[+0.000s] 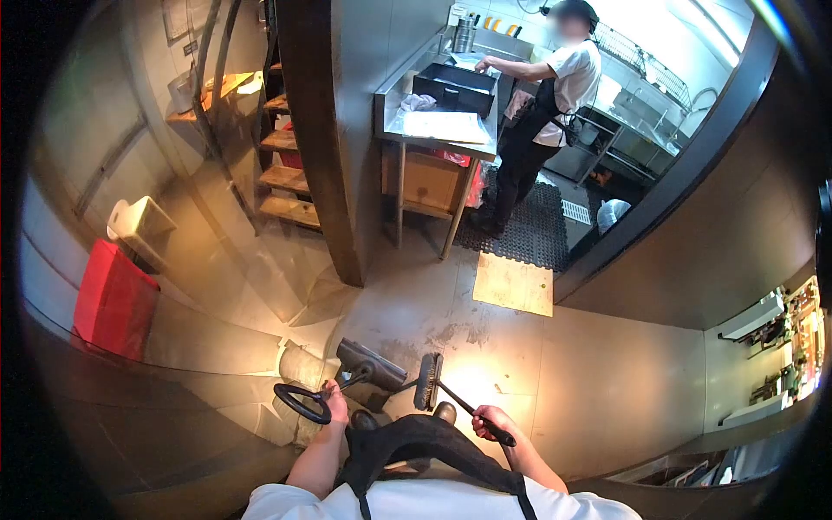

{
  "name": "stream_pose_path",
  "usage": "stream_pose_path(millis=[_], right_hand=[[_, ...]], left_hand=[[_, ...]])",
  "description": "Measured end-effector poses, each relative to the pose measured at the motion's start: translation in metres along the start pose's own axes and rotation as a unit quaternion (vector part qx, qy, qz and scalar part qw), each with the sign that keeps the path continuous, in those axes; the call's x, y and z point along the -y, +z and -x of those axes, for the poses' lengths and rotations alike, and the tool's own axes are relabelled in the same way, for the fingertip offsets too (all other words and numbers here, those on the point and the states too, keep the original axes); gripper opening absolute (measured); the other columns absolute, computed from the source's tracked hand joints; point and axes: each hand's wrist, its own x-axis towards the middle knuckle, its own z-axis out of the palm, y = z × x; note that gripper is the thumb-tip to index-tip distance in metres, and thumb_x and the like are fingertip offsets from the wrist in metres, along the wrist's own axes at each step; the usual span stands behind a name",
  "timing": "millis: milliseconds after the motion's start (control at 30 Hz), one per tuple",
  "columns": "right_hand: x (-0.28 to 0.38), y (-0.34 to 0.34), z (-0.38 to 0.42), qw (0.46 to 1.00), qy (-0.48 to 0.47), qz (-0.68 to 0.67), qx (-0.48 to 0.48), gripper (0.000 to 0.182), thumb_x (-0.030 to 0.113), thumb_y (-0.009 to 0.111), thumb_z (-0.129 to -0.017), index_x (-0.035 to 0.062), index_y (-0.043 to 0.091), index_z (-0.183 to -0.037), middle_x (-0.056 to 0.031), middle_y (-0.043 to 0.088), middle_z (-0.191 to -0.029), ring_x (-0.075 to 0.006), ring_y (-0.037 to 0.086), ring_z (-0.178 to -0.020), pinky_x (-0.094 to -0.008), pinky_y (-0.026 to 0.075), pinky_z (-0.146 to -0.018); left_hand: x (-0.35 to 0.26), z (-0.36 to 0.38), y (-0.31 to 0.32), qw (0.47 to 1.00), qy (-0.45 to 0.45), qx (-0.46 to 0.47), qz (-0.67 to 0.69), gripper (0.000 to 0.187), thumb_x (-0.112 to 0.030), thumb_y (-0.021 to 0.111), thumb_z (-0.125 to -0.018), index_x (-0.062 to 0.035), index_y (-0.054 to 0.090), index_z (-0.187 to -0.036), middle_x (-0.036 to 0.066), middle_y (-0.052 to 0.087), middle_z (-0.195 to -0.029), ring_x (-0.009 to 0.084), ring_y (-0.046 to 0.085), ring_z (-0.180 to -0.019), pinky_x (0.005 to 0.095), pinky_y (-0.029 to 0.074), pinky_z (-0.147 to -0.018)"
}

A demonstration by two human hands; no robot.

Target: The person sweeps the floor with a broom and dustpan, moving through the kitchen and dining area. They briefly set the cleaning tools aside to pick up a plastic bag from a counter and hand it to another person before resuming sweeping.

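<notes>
My left hand [334, 401] is closed round the shaft of a long-handled dustpan [371, 364], just past its black loop grip [300, 404]. The dark pan is low by the floor, in front of my left shoe [364, 420]. In my right hand [492, 421] is the black handle of a broom [427, 381]. Its bristled head is near the floor, to the right of the dustpan and ahead of my right shoe [445, 412]. A small gap separates the two heads. Small bits [500, 388] lie on the lit floor right of the broom.
A co-worker [555, 95] stands in the doorway at a steel table [390, 121] bearing a black bin [455, 87]. A black rubber mat [529, 217] and a tan board [513, 283] lie on the floor. Wooden stairs [286, 179], a red box [113, 299] and a white stool [139, 225] are left.
</notes>
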Motion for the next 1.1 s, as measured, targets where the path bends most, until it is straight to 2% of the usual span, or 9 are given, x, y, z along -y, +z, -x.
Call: stream_pose_path(millis=[233,333,400,567,667,800,900,1000,1100], right_hand=[[0.003,-0.009,0.002,1.0,0.006,0.008,0.002,0.014,0.011,0.039,-0.082,0.0088,0.036,-0.069,-0.001,0.039,-0.053,-0.01,0.036,-0.042,-0.0233,0.027,-0.034],[0.004,-0.008,0.003,1.0,-0.008,0.02,-0.01,0.016,0.012,0.039,-0.082,0.0091,0.036,-0.067,-0.0008,0.039,-0.052,-0.0099,0.035,-0.04,-0.0231,0.026,-0.033],[0.003,-0.003,0.005,0.999,-0.021,0.028,-0.033,0.021,0.015,0.041,-0.082,0.0096,0.036,-0.062,-0.0002,0.038,-0.05,-0.0095,0.034,-0.038,-0.0226,0.025,-0.032],[0.007,0.0,0.007,1.0,-0.006,0.003,-0.021,0.017,0.013,0.04,-0.083,0.0095,0.036,-0.067,-0.0006,0.039,-0.053,-0.0096,0.036,-0.04,-0.023,0.027,-0.034],[0.008,0.0,0.007,1.0,-0.003,0.008,-0.016,0.016,0.014,0.04,-0.085,0.0104,0.036,-0.07,0.0002,0.039,-0.052,-0.0097,0.035,-0.041,-0.0229,0.027,-0.034],[0.007,0.012,0.01,1.0,-0.002,0.01,-0.018,0.015,0.016,0.04,-0.086,0.0111,0.036,-0.072,0.0005,0.038,-0.052,-0.0092,0.034,-0.041,-0.0221,0.027,-0.035],[0.005,0.026,0.012,1.0,-0.003,-0.004,-0.022,0.015,0.017,0.04,-0.086,0.0113,0.036,-0.073,0.0003,0.039,-0.052,-0.009,0.034,-0.04,-0.0217,0.027,-0.035],[-0.004,0.023,0.003,1.0,-0.02,-0.021,-0.002,0.014,0.019,0.039,-0.088,0.0115,0.037,-0.076,0.0008,0.039,-0.053,-0.0084,0.035,-0.04,-0.0215,0.026,-0.033],[-0.011,0.024,-0.003,0.997,-0.034,-0.07,0.011,0.015,0.021,0.038,-0.088,0.0114,0.037,-0.077,0.0016,0.038,-0.053,-0.0074,0.037,-0.04,-0.0215,0.025,-0.032]], left_hand=[[0.007,-0.004,-0.004,0.999,0.027,-0.025,-0.011,0.022,-0.031,0.048,-0.091,-0.011,0.05,-0.083,-0.005,0.044,-0.077,0.008,0.039,-0.072,0.0232,0.033,-0.063],[0.01,-0.006,-0.004,1.0,0.0,-0.015,0.019,0.025,-0.031,0.046,-0.091,-0.0075,0.052,-0.085,-0.001,0.05,-0.086,0.0103,0.044,-0.085,0.0254,0.036,-0.078],[0.013,-0.008,-0.005,0.999,-0.017,-0.013,0.025,0.024,-0.031,0.047,-0.091,-0.0083,0.052,-0.086,-0.001,0.049,-0.086,0.0101,0.043,-0.085,0.0255,0.035,-0.078],[0.025,-0.014,-0.008,0.999,-0.011,-0.009,0.03,0.026,-0.034,0.048,-0.09,-0.009,0.052,-0.09,-0.001,0.049,-0.089,0.0108,0.043,-0.088,0.0263,0.034,-0.081],[-0.013,0.006,0.003,1.0,-0.007,-0.008,0.007,0.028,-0.037,0.048,-0.089,-0.0093,0.049,-0.088,0.0,0.048,-0.09,0.0125,0.042,-0.089,0.0264,0.033,-0.082],[-0.004,0.0,-0.001,0.999,0.01,0.033,0.001,0.027,-0.035,0.045,-0.091,-0.0087,0.048,-0.089,0.003,0.049,-0.094,0.0152,0.044,-0.093,0.027,0.033,-0.085],[-0.01,0.004,0.009,1.0,0.01,-0.015,-0.017,0.025,-0.031,0.044,-0.092,-0.0073,0.048,-0.088,0.003,0.049,-0.089,0.0146,0.044,-0.093,0.0269,0.034,-0.084],[-0.002,-0.004,0.007,0.991,0.08,0.023,-0.101,0.021,-0.027,0.045,-0.092,-0.0064,0.046,-0.085,0.002,0.047,-0.084,0.0145,0.045,-0.09,0.0265,0.034,-0.083],[-0.01,0.0,0.009,0.998,0.056,0.04,-0.016,0.015,-0.02,0.048,-0.09,-0.0065,0.044,-0.086,0.002,0.048,-0.083,0.0137,0.047,-0.085,0.0257,0.037,-0.079]])
